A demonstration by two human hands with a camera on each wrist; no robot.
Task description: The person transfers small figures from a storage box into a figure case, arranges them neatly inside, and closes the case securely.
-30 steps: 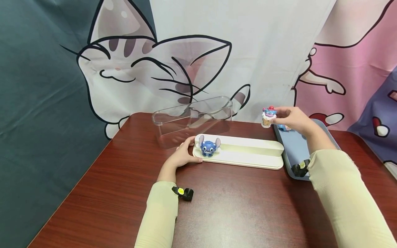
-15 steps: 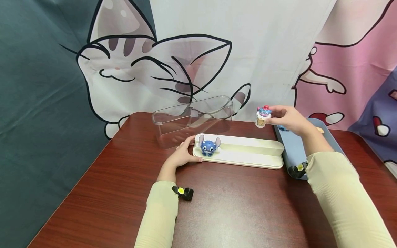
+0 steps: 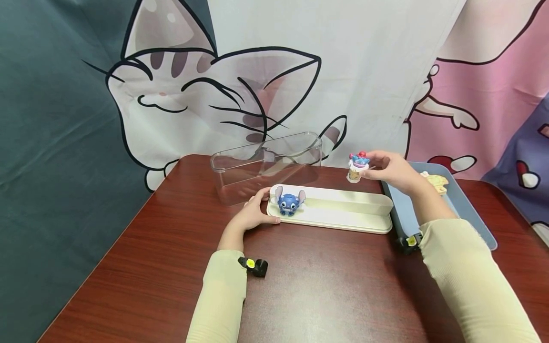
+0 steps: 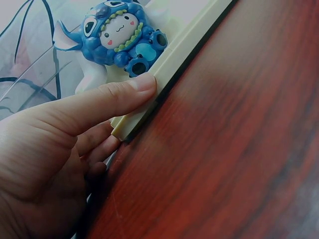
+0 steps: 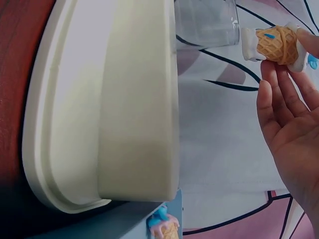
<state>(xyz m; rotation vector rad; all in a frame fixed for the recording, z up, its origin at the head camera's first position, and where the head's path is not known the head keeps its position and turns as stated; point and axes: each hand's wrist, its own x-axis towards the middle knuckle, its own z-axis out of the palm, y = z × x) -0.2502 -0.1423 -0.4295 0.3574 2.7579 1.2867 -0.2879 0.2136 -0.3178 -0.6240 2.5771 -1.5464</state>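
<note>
Cat-print fabric [image 3: 274, 85] hangs behind the wood-grain table [image 3: 326, 286]. The left hand [image 3: 252, 213] grips a cream stepped stand [image 3: 343, 217]; the right hand [image 3: 392, 170] pinches a waffle-cone figurine [image 3: 357, 167].

Left hand [image 3: 250, 214] grips cream stepped oblong stand [image 3: 339, 216], blue big-eared figurine [image 3: 289, 205] upon it | right hand [image 3: 394, 170] pinches red-topped blue-and-white figurine [image 3: 358, 164] | blue-grey rectangular tray [image 3: 472, 214] on reddish-brown wood-grained bench [image 3: 326, 281]

Head view forward and downward, close wrist views, cream stand [image 3: 343, 218] in all three
</note>
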